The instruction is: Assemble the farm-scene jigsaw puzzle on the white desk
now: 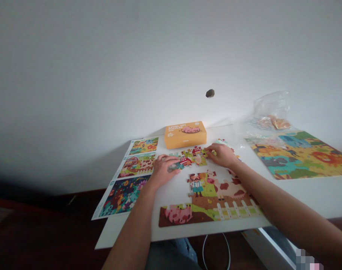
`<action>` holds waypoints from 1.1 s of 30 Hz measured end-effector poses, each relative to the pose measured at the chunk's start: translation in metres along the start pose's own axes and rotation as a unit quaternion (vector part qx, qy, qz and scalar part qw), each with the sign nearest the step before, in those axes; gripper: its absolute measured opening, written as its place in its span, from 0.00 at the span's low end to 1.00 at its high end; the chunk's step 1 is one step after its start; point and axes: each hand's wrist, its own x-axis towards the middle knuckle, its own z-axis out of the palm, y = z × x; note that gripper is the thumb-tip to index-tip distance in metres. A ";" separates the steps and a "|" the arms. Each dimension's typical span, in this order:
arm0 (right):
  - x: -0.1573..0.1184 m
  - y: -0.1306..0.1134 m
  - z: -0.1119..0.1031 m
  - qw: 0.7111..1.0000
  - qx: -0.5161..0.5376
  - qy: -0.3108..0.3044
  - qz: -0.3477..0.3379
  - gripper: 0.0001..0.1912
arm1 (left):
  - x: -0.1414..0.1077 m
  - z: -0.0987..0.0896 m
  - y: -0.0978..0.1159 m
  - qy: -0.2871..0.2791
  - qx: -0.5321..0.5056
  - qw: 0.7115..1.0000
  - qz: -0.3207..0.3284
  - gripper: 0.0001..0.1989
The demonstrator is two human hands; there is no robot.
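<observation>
A partly joined farm puzzle (229, 189) lies on the white table, with a cow, a farmer, a pig and a fence. Behind it sits a smaller joined strip of pieces (197, 153) showing a red barn. My left hand (165, 167) is at the left end of that strip, its fingers curved over a grey-green and red puzzle piece (175, 166). At the strip's right end, my right hand (220, 154) pinches the edge of a puzzle piece with thumb and forefinger. Part of the farm puzzle's right side is hidden under my right forearm.
An orange puzzle box (185, 135) stands at the back. A picture sheet (135, 165) lies at the left. On the right are an assembled safari puzzle (308, 155) and clear plastic bags (272, 108) with pieces inside. A white wall rises behind the table.
</observation>
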 end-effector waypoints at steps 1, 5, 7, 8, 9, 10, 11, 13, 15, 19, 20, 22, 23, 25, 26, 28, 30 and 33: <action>0.000 0.000 0.001 1.000 0.003 0.002 -0.005 0.14 | 0.000 0.000 0.001 -0.002 0.000 1.000 0.000 0.19; 0.000 0.002 0.003 1.000 0.012 0.006 -0.015 0.14 | 0.002 -0.001 -0.004 0.029 -0.006 1.000 0.008 0.17; 0.000 0.002 0.003 1.000 0.013 0.006 -0.017 0.14 | 0.003 0.002 -0.009 0.059 0.012 0.998 -0.009 0.17; 0.000 0.002 0.003 1.000 0.013 0.007 -0.016 0.14 | 0.003 0.004 -0.012 0.070 0.025 0.997 -0.024 0.19; 0.000 0.002 0.003 1.000 0.013 0.006 -0.017 0.13 | 0.003 0.006 -0.014 0.075 0.037 0.996 -0.039 0.21; 0.000 0.001 0.003 1.000 0.013 0.005 -0.017 0.13 | 0.004 0.008 -0.016 0.077 0.047 0.995 -0.052 0.22; 0.000 0.001 0.003 1.000 0.015 0.003 -0.018 0.13 | 0.004 0.010 -0.017 0.075 0.052 0.994 -0.059 0.24; 0.000 0.001 0.004 1.000 0.018 -0.002 -0.020 0.13 | 0.006 0.012 -0.019 0.075 0.056 0.994 -0.061 0.25; 0.000 0.001 0.004 1.000 0.022 -0.004 -0.021 0.13 | 0.008 0.011 -0.020 0.075 0.057 0.994 -0.058 0.25; 0.000 0.003 0.004 0.999 0.027 -0.003 -0.033 0.13 | 0.009 0.006 -0.017 0.063 0.067 0.994 -0.063 0.21; 0.000 0.003 0.004 0.999 0.027 -0.003 -0.037 0.13 | 0.009 0.004 -0.015 0.060 0.068 0.994 -0.058 0.19; 0.000 0.002 0.004 0.999 0.028 0.000 -0.041 0.14 | 0.007 0.002 -0.010 0.048 0.064 0.996 -0.034 0.12; 0.000 0.002 0.004 0.999 0.028 0.001 -0.043 0.14 | 0.006 0.002 -0.007 0.039 0.059 0.997 -0.019 0.10; 0.000 0.003 0.005 0.998 0.030 0.001 -0.047 0.14 | 0.004 0.001 0.001 0.012 0.052 0.999 0.008 0.10; 0.000 0.003 0.005 0.998 0.031 -0.001 -0.048 0.14 | 0.003 0.001 0.004 -0.003 0.050 0.999 0.016 0.12; 0.000 0.004 0.006 0.998 0.033 -0.003 -0.050 0.13 | 0.002 0.001 0.009 -0.030 0.051 0.998 0.027 0.19; -0.001 0.002 0.005 0.997 0.037 -0.005 -0.070 0.14 | 0.001 0.000 0.013 -0.051 0.051 0.997 0.031 0.24; -0.004 -0.005 0.003 0.985 0.054 -0.027 -0.161 0.19 | 0.001 -0.002 0.013 -0.061 0.049 0.996 0.031 0.28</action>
